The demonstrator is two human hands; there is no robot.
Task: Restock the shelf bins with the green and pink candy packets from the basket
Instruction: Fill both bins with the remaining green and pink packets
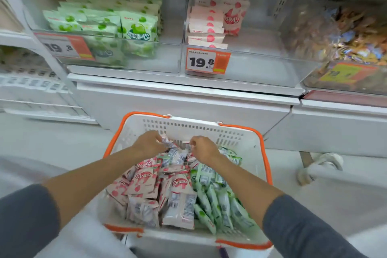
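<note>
At the basket's (188, 129) far wall the left hand (149, 144) pinches a packet (170, 147); the right hand (204, 150) seems to pinch another, though blur hides which. Pink packets (142, 184) and green packets (215, 199) mingle there, so a loose pinch may drop one or send pink into the green bin (146, 63).

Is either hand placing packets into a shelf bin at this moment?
No, the left hand and right hand are both down in the basket, pinching packets.
</note>
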